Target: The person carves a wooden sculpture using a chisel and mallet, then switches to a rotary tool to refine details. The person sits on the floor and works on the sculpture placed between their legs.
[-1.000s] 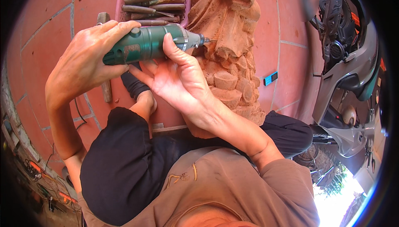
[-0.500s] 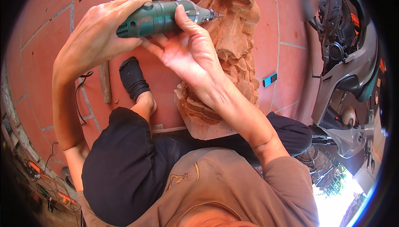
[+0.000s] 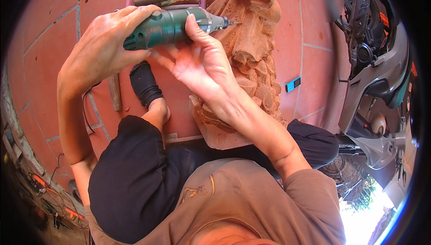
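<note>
Left forearm (image 3: pixel 74 123) upright from a bent elbow, and look at that wrist (image 3: pixel 68 79), cocked sharply inward! The left hand (image 3: pixel 101 38) arches over, back showing, fingers above, thumb below, in a firm grip. Slanting up from the lower right, it's the right forearm (image 3: pixel 256 119); the right hand (image 3: pixel 200 67) shows its palm, thumb (image 3: pixel 196 30) raised, fingers curled and partly hidden, tips just beside the left thumb.
</note>
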{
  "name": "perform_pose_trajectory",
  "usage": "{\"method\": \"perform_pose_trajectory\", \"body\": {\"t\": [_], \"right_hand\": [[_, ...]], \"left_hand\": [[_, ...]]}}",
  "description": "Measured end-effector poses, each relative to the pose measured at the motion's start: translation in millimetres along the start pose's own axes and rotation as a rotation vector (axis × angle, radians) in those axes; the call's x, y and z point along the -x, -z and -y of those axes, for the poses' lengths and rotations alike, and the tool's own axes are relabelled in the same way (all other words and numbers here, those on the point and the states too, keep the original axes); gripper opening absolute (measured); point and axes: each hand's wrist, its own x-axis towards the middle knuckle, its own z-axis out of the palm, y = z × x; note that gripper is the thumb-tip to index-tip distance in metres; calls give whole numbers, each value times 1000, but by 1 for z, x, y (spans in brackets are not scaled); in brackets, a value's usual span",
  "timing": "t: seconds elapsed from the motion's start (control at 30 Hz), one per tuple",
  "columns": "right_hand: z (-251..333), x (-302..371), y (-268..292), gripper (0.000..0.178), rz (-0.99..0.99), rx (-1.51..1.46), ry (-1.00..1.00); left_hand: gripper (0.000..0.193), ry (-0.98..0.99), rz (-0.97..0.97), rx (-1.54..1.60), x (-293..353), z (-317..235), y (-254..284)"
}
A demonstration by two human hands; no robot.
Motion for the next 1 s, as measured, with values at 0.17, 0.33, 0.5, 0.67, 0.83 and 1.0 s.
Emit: {"method": "perform_pose_trajectory", "body": {"t": [0.17,0.33,0.5,0.67,0.83,1.0], "right_hand": [[-4,7,1,32,3,2,-16],[-12,14,1,31,-10,-33,-19],[-18,19,2,38,-25,-40,-19],[-22,24,2,39,-20,-55,-38],[-25,27,6,42,-24,-107,-48],[-28,31,7,42,-13,-125,-60]], "left_hand": [[67,-5,24,-3,6,-5,2],[69,-1,42,-29,13,-9,3],[70,27,79,-44,18,-15,5],[70,47,100,-75,23,-23,8],[70,8,72,-90,26,-24,7],[72,-3,62,-102,28,-31,11]]}}
